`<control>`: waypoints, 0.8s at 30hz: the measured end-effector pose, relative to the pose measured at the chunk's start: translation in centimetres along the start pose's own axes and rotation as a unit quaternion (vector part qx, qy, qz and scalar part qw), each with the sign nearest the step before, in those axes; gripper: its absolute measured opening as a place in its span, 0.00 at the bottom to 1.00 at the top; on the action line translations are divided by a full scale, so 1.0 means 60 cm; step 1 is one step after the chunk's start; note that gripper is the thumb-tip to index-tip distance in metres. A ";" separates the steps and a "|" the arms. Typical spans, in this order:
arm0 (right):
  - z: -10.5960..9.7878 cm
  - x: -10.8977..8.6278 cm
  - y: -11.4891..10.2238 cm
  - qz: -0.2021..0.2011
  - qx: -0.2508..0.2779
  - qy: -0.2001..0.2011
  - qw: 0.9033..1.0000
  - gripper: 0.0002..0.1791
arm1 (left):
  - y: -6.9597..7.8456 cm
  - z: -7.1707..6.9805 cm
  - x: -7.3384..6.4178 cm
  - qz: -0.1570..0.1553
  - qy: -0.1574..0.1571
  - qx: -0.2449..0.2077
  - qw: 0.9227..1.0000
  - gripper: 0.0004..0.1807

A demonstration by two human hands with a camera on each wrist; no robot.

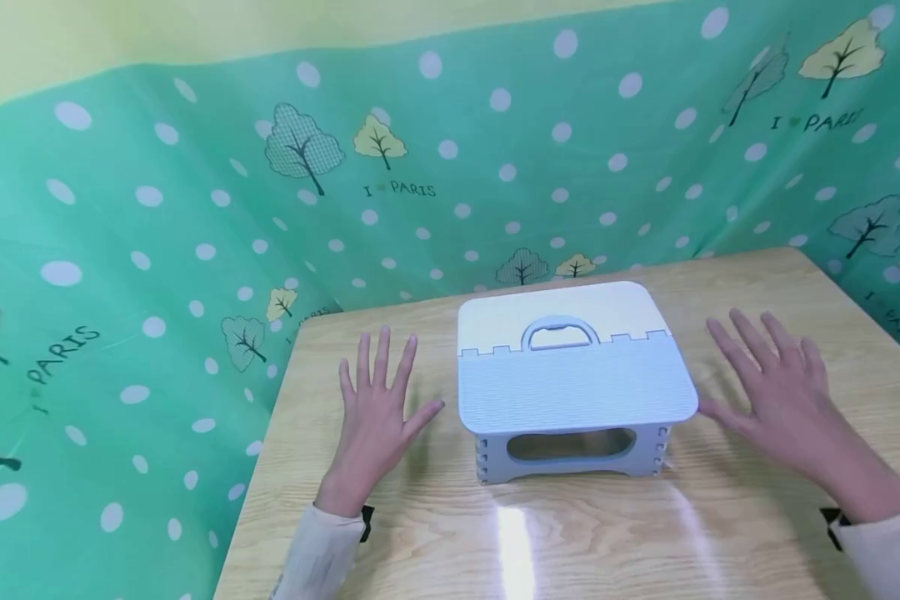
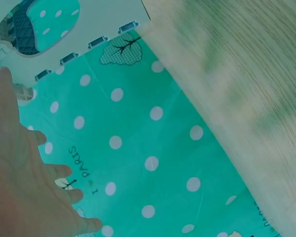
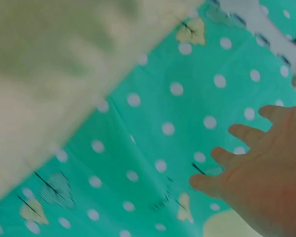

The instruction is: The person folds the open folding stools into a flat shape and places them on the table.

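A folding step stool (image 1: 570,392) with a white and pale blue ribbed top stands upright, unfolded, on the wooden table. An arched handle with a slot sits in the middle of its top, and the near side has an oval opening. To its left, my left hand (image 1: 375,417) has its fingers spread, apart from the stool. My right hand (image 1: 787,400) is spread on the other side, its thumb by the top's near right corner; whether they touch I cannot tell. Each wrist view catches the hand and part of the stool's side (image 2: 113,15).
The wooden table (image 1: 390,550) reaches back to a green dotted cloth (image 1: 390,242) printed with trees, which hangs behind it and at both sides. Bright light reflections lie on the tabletop in front of the stool.
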State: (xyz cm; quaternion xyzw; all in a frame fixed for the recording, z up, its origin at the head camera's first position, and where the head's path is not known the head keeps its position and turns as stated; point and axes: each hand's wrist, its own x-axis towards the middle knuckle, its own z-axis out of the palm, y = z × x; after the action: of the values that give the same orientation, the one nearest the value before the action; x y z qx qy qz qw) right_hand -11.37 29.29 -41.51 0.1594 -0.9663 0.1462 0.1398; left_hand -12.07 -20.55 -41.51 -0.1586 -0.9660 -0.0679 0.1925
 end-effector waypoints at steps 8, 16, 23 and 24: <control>-0.049 0.070 -0.009 0.019 -0.023 -0.006 1.000 0.57 | -0.009 -0.002 -0.001 0.001 -0.002 0.001 1.000 0.48; -0.049 0.076 -0.010 0.018 -0.013 -0.054 0.998 0.62 | -0.009 0.001 0.006 0.008 -0.002 0.003 1.000 0.48; -0.051 0.069 -0.017 0.014 -0.012 -0.144 0.989 0.65 | -0.009 0.004 0.002 0.018 -0.012 -0.035 0.999 0.44; -0.052 0.069 -0.019 0.015 0.001 -0.173 0.985 0.64 | -0.009 0.004 0.001 0.026 -0.007 -0.049 0.998 0.41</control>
State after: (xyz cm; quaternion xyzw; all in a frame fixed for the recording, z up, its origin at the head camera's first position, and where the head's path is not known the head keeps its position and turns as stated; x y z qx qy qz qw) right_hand -14.05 28.15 -37.06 0.1675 -0.9781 0.1191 -0.0322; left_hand -12.39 -20.97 -41.71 -0.1933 -0.9584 -0.1094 0.1794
